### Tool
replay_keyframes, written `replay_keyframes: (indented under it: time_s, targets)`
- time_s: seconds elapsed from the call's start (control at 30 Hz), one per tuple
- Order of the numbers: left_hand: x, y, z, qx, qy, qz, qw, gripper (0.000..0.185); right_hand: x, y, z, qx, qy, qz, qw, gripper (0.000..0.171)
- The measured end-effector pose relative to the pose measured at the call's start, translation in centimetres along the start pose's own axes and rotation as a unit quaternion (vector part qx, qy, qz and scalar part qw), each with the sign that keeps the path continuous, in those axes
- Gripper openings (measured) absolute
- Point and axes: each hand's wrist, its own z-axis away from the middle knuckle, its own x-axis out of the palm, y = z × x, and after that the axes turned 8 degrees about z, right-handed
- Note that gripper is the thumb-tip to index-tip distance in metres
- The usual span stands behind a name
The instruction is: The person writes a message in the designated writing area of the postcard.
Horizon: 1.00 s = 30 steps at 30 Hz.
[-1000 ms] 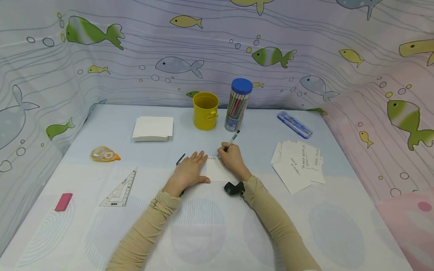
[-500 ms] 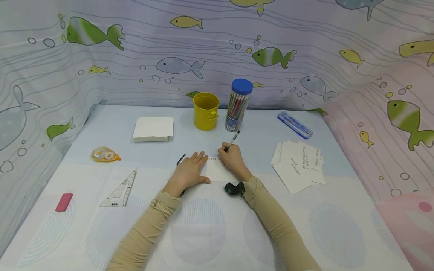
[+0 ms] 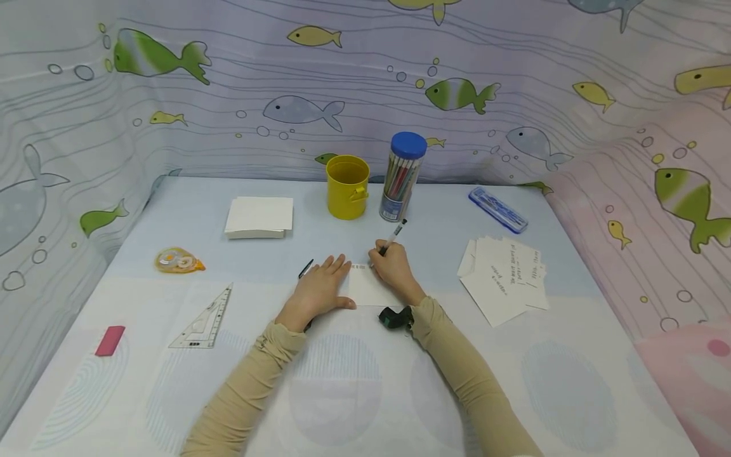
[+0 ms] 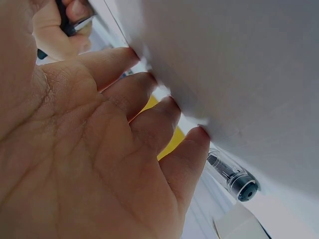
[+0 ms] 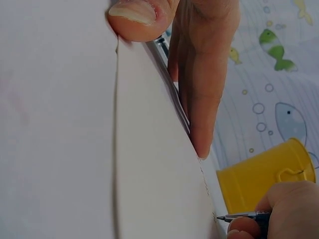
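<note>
We see the right hand [image 3: 393, 270] pinching a black pen [image 3: 392, 237], its tip set on the far edge of a small white card [image 3: 371, 289] where a short line of writing shows; the pen leans away toward the far right, as it would for writing. The left hand [image 3: 317, 289] lies flat with straight fingers on the card's left edge, which we judge pins the card against the pull of the nib. A second pen [image 3: 305, 268] lies just beyond the left fingertips. Right of the card sits a loose pile of written cards [image 3: 505, 279]; far left is a blank stack [image 3: 259, 217], with a yellow cup [image 3: 346, 186] and a pencil tube [image 3: 403, 176] between them. Against half a second ago, both hands and the card sit as they did, with no shift we can make out.
</note>
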Motion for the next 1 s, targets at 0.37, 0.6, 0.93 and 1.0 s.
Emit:
replay_keyframes:
  time_s: [0.37, 0.6, 0.93, 1.0]
  targets:
    - [-0.32, 0.2, 0.08, -0.001, 0.0, -0.009, 1.0, 0.092, -0.1, -0.1, -0.07, -0.007, -0.006, 0.003, 1.0, 0.04]
    - [-0.47, 0.26, 0.13, 0.003, 0.003, -0.005, 1.0, 0.091, -0.24, -0.31, -0.09, -0.002, -0.008, 0.02, 1.0, 0.039]
    - [0.0, 0.21, -0.01, -0.001, 0.0, 0.001, 1.0, 0.093, -0.5, 0.37, 0.2, 0.004, 0.037, -0.024, 0.999, 0.038]
    - [0.01, 0.21, -0.01, -0.002, -0.001, 0.0, 1.0, 0.093, -0.52, 0.48, 0.19, 0.006, 0.029, -0.018, 0.999, 0.039]
